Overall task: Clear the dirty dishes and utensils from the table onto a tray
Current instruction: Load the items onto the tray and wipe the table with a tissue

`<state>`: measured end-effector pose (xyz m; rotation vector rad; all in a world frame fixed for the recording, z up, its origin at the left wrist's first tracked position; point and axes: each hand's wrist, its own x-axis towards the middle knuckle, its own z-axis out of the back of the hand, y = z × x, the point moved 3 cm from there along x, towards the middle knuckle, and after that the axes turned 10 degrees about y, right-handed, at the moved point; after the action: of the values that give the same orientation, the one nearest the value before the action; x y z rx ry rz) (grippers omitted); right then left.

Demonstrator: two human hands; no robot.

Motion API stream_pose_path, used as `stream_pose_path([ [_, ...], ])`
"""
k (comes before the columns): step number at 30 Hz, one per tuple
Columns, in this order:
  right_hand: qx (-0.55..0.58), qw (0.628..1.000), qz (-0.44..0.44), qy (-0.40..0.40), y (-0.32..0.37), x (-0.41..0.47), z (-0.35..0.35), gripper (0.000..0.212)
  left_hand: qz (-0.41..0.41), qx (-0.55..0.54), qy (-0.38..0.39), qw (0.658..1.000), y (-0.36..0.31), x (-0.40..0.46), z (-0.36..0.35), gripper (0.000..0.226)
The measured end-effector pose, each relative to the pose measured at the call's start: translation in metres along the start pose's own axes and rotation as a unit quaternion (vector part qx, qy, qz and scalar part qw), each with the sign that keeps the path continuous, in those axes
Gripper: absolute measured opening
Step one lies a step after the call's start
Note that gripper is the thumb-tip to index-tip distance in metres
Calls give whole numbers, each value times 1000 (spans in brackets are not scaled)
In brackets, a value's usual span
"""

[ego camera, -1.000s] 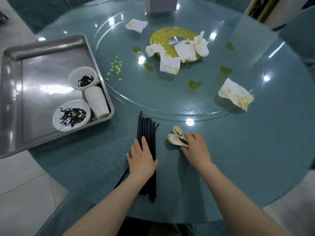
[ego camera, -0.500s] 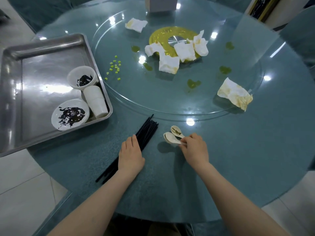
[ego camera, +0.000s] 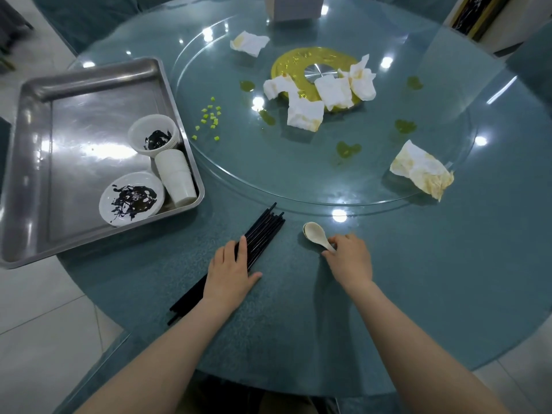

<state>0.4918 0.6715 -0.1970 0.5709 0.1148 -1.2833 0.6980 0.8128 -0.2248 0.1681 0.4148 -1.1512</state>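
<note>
Left hand (ego camera: 228, 271) lies flat, fingers spread, pressing the bundle of slim black chopsticks (ego camera: 263, 234) against the frosted teal table (ego camera: 448, 264), while right hand (ego camera: 351, 261) pinches the glossy white spoons (ego camera: 315, 233) by their handles, the steel tray (ego camera: 38, 144) waiting well left.

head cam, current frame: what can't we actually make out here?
- Spoon count: one bowl shows; the right hand covers the handle, so stacked spoons cannot be ruled out.
- Chopsticks: the middle of the bundle is under the left hand; count and grip unclear.
- Box at the far side: cut off by the top edge.
- Tray: its left rim is cut by the frame edge.
</note>
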Motion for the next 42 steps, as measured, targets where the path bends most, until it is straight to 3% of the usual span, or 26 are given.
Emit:
stream_pose_path([
  [7, -30, 999, -3, 11, 0, 2, 0, 15, 8, 1, 6, 1000, -6, 11, 11, 76],
  [19, -9, 1000, 11, 19, -1, 0, -1, 11, 61, -12, 8, 998, -14, 11, 16, 34],
  [34, 0, 998, 37, 43, -4, -7, -4, 14, 105, -45, -28, 993, -17, 5, 12, 31],
  [42, -5, 998, 44, 40, -7, -8, -5, 8, 115, -104, 64, 986, -13, 12, 15, 46],
])
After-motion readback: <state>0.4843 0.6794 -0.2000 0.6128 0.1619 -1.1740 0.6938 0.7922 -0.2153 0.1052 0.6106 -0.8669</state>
